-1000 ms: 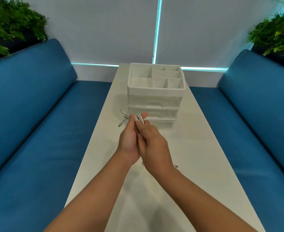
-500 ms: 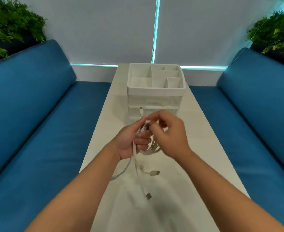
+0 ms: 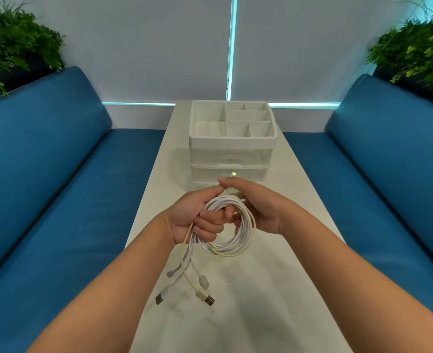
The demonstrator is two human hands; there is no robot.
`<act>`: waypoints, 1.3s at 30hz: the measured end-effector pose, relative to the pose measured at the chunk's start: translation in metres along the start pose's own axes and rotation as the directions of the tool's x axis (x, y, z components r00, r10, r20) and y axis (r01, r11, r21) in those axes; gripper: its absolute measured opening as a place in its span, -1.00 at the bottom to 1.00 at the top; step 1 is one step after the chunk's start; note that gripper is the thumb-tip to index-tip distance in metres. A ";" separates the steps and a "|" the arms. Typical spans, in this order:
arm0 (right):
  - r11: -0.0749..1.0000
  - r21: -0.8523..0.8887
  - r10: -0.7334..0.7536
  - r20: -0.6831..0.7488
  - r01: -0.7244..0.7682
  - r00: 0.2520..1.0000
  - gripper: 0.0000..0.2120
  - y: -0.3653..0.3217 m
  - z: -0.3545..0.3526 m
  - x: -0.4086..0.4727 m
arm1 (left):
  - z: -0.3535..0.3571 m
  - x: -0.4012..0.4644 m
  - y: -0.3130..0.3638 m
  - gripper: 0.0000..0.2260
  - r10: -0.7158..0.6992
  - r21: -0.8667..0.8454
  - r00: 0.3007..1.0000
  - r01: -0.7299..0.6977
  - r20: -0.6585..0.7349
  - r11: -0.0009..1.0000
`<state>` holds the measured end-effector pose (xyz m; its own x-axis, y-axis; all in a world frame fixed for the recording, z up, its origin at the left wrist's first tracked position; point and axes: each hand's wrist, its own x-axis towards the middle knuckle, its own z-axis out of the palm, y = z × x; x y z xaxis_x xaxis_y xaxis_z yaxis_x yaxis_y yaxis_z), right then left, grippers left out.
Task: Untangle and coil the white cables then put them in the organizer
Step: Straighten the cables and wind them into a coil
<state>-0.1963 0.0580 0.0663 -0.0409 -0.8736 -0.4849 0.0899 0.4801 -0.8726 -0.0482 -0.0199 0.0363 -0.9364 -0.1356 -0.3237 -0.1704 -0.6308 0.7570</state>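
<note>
Both hands gripped the cables (image 3: 226, 225) at frame centre, left hand (image 3: 197, 217) clutching the coil, right hand (image 3: 257, 207) pinching one end; tucking loose plugs (image 3: 202, 289) first would probably ease dropping it into the organizer (image 3: 232, 142) above.

A white table (image 3: 281, 276) runs between blue sofas (image 3: 44, 174), plants (image 3: 14, 44) behind, pale blinds (image 3: 146, 47) far.

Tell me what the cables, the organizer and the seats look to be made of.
Cables: flexible white plastic or rubber sheathing, smooth, bending into loops; plugs with metal tips.
Organizer: rigid matte white plastic top tray, with translucent drawers below that show a glossy sheen.
Seats: blue upholstery, matte, probably woven fabric; the weave is too fine to confirm.
</note>
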 end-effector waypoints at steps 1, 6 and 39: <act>0.998 0.048 -0.042 -0.002 0.042 0.999 -0.70 0.001 0.000 0.001 | -0.001 0.000 0.001 -0.50 -0.001 -0.001 1.000 0.001 0.009 1.000; 0.946 0.095 -0.294 -0.156 0.310 0.943 -0.87 0.002 -0.003 0.005 | 0.002 0.000 0.006 -0.60 0.096 0.062 0.974 -0.085 -0.203 0.994; 0.919 0.093 -0.374 -0.096 0.382 0.923 -0.75 0.016 -0.033 0.013 | 0.018 0.007 0.025 -0.60 0.197 0.293 0.925 -0.100 -0.323 0.951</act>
<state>-0.2281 0.0574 0.0442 -0.1666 -0.9778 -0.1269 0.1597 0.1003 -0.9821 -0.0647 -0.0231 0.0627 -0.8010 -0.4970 -0.3337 -0.1581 -0.3620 0.9187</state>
